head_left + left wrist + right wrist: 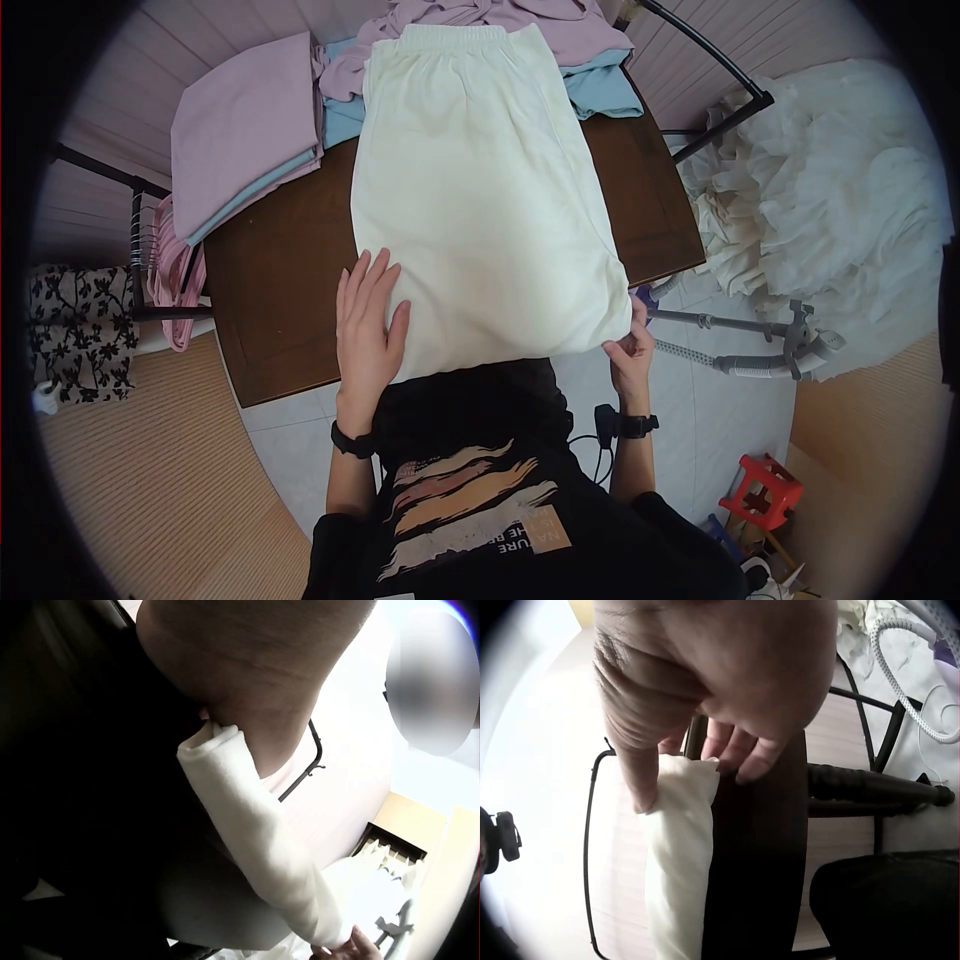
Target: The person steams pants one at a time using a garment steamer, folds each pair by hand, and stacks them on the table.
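Across the brown tabletop (pixel 270 310) lie cream trousers (pixel 480 210), waistband (pixel 455 38) away from you, your left hand (pixel 366 325) straight-fingered near one corner while your partly hidden right hand (pixel 632 352) seems to pinch the other, likely keeping that edge straight.

Black short-sleeved shirt (pixel 590 520), brushstroke print (pixel 475 500), black wrist straps (pixel 353 441).

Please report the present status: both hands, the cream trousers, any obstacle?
Left hand resting on left edge of cream trousers. Right hand pinching near right corner. Trousers spread across wooden table. Lilac clothes crowd table's far edge.
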The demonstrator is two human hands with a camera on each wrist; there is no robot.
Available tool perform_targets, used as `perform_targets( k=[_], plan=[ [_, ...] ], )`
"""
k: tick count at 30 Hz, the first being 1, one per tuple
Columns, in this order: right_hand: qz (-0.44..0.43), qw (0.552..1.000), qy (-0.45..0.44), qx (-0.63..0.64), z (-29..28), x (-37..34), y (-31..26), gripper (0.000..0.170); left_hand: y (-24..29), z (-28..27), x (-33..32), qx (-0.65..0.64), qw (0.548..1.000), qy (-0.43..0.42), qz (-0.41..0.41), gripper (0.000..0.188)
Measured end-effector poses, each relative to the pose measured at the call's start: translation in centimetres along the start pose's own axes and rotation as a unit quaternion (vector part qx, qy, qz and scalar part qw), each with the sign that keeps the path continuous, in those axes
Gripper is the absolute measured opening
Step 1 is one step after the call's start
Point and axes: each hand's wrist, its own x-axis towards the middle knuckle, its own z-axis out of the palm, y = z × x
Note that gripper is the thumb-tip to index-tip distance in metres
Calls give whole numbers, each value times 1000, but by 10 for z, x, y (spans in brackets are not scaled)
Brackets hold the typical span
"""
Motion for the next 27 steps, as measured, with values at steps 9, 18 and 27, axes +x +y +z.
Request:
perform_targets(
  k=[9,18,27],
  plan=[
    [67,998,0,1,-30,-11,23,21,0,0,1,-2,1000,1,-1,41],
    [38,999,29,8,3,-5,5,41,-1,0,0,2,1000,0,-1,40],
    [114,992,0,-59,-9,-15,3,73,-3,-15,-48,-38,998,20,56,49]
  ],
)
